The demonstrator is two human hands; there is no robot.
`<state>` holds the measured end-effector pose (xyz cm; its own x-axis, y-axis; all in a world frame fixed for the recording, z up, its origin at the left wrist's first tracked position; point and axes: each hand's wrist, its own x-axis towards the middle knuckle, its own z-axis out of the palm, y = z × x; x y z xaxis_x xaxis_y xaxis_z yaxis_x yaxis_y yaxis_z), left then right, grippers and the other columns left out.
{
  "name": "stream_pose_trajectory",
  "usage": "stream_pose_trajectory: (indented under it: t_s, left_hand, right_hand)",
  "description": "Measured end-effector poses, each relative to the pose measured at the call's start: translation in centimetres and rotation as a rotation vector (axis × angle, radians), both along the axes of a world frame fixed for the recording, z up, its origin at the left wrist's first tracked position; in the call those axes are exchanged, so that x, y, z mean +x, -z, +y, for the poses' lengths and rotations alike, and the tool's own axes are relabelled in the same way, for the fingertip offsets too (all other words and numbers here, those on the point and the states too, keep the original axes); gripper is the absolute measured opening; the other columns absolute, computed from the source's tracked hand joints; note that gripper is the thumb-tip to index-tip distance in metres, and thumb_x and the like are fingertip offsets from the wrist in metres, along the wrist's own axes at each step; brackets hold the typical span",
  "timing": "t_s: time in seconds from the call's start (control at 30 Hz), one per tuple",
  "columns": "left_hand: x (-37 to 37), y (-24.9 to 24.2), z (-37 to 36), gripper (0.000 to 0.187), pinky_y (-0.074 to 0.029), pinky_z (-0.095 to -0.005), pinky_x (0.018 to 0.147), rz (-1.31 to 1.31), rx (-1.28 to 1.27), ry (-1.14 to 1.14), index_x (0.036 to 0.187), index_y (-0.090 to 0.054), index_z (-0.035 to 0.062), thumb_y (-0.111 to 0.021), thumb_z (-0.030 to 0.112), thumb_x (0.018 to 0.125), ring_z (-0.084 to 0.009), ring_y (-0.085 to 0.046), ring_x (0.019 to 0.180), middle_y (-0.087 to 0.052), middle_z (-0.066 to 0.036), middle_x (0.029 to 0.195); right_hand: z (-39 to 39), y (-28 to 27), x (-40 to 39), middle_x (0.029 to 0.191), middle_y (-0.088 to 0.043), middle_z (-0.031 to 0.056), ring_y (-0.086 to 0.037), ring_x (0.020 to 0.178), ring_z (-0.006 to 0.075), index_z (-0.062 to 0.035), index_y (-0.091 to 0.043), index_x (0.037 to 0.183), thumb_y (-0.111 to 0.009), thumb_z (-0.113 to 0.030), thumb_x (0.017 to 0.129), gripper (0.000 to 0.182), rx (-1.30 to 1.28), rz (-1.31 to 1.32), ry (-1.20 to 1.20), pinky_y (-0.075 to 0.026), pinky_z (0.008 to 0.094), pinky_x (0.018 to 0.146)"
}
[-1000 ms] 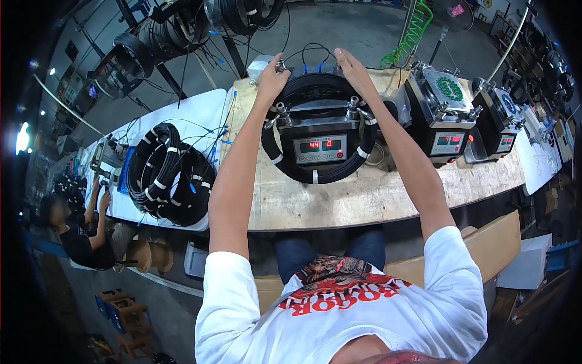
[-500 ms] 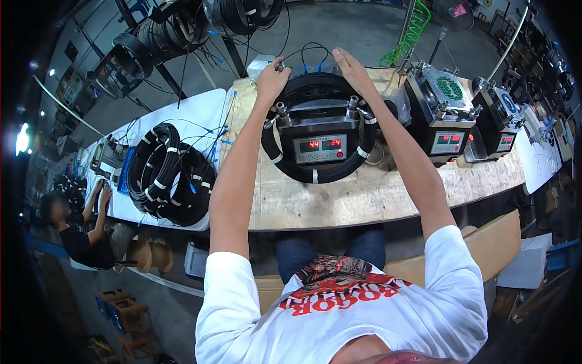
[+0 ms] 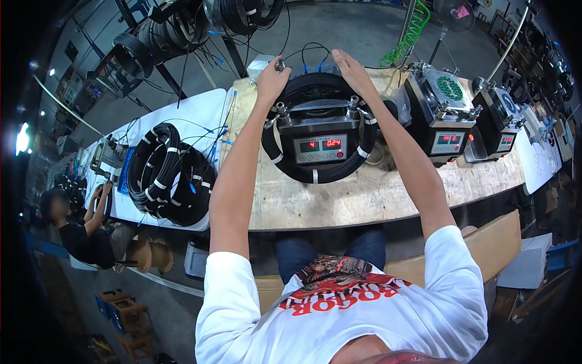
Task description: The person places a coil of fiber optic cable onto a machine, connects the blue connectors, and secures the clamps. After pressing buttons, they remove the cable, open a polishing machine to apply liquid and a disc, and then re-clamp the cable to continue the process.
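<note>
A black cable coil [image 3: 315,175] with white ties hangs around a machine [image 3: 290,133] with a red digital display [image 3: 321,145]. My left hand [image 3: 274,76] is closed around a metal knob [image 3: 279,64] at the machine's back left corner. At the back right corner, my right hand [image 3: 353,71] has its fingers pressed together; whatever lies beneath them is hidden. Two more metal knobs stand on the front corners. Thin black cables with blue connectors [image 3: 320,67] loop up between my hands.
Two similar machines [image 3: 450,139] stand to the right on the wooden table [image 3: 291,209]. A pile of black cable coils [image 3: 163,176] lies on the white table to the left. Beyond it, a co-worker [image 3: 85,236] sits with hands raised. A green coiled hose [image 3: 415,30] hangs behind.
The readings on the machine's display have changed. My hands have barely moved. The co-worker's hands have shifted slightly, and a dark loop now shows by them.
</note>
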<state>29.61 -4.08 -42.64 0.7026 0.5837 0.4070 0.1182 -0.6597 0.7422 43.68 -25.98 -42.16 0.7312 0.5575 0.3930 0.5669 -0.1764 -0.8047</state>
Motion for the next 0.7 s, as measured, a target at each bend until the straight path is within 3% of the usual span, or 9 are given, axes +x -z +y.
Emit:
stream_pose_trajectory:
  t_s: [0.1, 0.2, 0.3, 0.7]
  left_hand:
    - [0.12, 0.07, 0.05, 0.057, -0.051, -0.0412, 0.094, 0.012, 0.008, -0.01, 0.134, -0.064, 0.0065, -0.066, 0.032, 0.083, -0.034, -0.07, 0.102, -0.075, -0.016, 0.105]
    - [-0.08, -0.01, -0.05, 0.057, -0.051, -0.0409, 0.094, 0.014, 0.02, -0.015, 0.133, -0.065, 0.0055, -0.066, 0.031, 0.083, -0.0341, -0.07, 0.103, -0.075, -0.016, 0.106]
    - [0.04, 0.19, 0.08, 0.057, -0.051, -0.0405, 0.094, 0.003, 0.021, 0.009, 0.133, -0.064, 0.0043, -0.067, 0.031, 0.083, -0.034, -0.07, 0.103, -0.074, -0.017, 0.106]
    - [0.06, -0.03, 0.02, 0.061, -0.051, -0.0404, 0.094, 0.001, 0.004, 0.013, 0.134, -0.064, 0.0023, -0.067, 0.036, 0.083, -0.0342, -0.07, 0.102, -0.075, -0.016, 0.104]
  right_hand:
    - [-0.01, -0.08, -0.03, 0.132, -0.064, 0.0274, -0.06, 0.127, 0.0395, -0.0014, -0.052, 0.146, -0.045, -0.07, 0.098, 0.084, 0.037, -0.002, -0.038, -0.044, 0.0432, 0.109]
    - [-0.38, -0.55, -0.37, 0.141, -0.059, 0.0241, -0.056, 0.133, 0.034, 0.0035, -0.051, 0.145, -0.045, -0.059, 0.104, 0.074, 0.005, 0.055, -0.058, -0.039, 0.0369, 0.113]
    - [-0.17, -0.15, -0.02, 0.131, -0.064, 0.0282, -0.06, 0.127, 0.0378, 0.0004, -0.051, 0.146, -0.049, -0.068, 0.098, 0.084, 0.055, 0.048, -0.06, -0.044, 0.0408, 0.108]
    - [-0.16, -0.28, -0.25, 0.132, -0.064, 0.0266, -0.061, 0.127, 0.0379, -0.0002, -0.055, 0.143, -0.049, -0.068, 0.098, 0.081, 0.0, -0.011, -0.012, -0.046, 0.0414, 0.107]
